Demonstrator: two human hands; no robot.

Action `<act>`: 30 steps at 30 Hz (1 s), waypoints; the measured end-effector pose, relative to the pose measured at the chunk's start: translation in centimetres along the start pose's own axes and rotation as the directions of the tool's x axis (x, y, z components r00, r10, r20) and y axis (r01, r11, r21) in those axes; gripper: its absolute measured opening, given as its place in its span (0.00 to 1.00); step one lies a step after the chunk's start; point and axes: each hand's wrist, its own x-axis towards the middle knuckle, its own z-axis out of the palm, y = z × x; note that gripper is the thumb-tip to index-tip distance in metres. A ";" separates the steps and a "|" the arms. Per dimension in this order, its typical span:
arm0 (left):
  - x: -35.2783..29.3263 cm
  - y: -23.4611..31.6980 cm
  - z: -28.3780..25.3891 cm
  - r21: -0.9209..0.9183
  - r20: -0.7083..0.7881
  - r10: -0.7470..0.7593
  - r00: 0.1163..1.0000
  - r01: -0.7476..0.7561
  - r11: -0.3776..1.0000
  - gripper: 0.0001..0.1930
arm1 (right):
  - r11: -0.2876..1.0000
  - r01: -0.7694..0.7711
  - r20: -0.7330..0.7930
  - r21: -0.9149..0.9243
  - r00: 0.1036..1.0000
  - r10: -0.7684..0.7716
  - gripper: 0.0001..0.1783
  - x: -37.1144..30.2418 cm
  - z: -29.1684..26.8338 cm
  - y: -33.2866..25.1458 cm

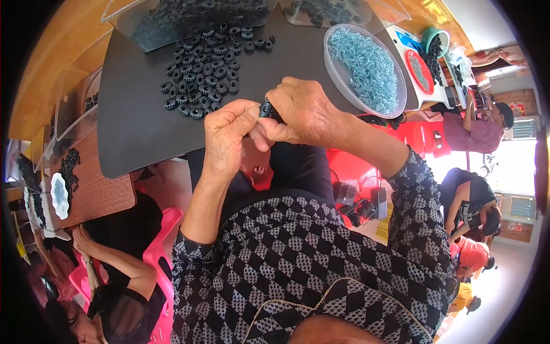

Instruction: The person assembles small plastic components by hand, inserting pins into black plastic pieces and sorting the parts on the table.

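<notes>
My left hand [228, 132] and my right hand [303, 112] meet just off the near edge of a black mat [137, 114]. Between their fingertips sits a small black toothed part [266, 109], pinched from both sides and mostly hidden by the fingers. A pile of several similar black toothed rings [203, 74] lies on the mat just beyond my left hand. A round clear dish of small blue-grey metal springs [366, 66] stands to the right, beyond my right hand.
Clear plastic trays [189, 14] with more black parts line the mat's far edge. Another person's arm [114, 258] and pink chair [163, 246] are at lower left by a brown table [97, 189]. More people work at the right, by a white table [441, 86].
</notes>
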 end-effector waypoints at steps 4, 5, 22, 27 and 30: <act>0.4 -0.1 0.1 0.001 0.009 -0.016 1.000 0.016 1.000 0.10 | 1.000 -0.011 0.016 -0.021 1.000 0.011 0.14 -0.2 -0.1 0.3; 0.5 -0.1 0.2 0.002 0.006 -0.014 1.000 0.014 1.000 0.10 | 1.000 -0.011 0.015 -0.023 1.000 0.011 0.14 -0.1 -0.2 0.3; 0.4 -0.3 -0.4 0.060 0.003 -0.026 1.000 0.026 0.998 0.10 | 0.999 0.008 -0.019 0.054 1.000 -0.007 0.14 -0.2 0.3 0.1; 0.4 -0.2 -0.5 0.086 0.011 -0.026 1.000 0.025 0.996 0.09 | 0.998 0.009 -0.026 0.061 1.000 -0.007 0.15 -0.2 0.3 0.1; 0.5 -0.4 -0.7 0.058 0.020 -0.029 0.999 0.028 0.998 0.10 | 0.997 -0.002 -0.045 0.076 0.999 0.005 0.15 -0.2 0.3 0.1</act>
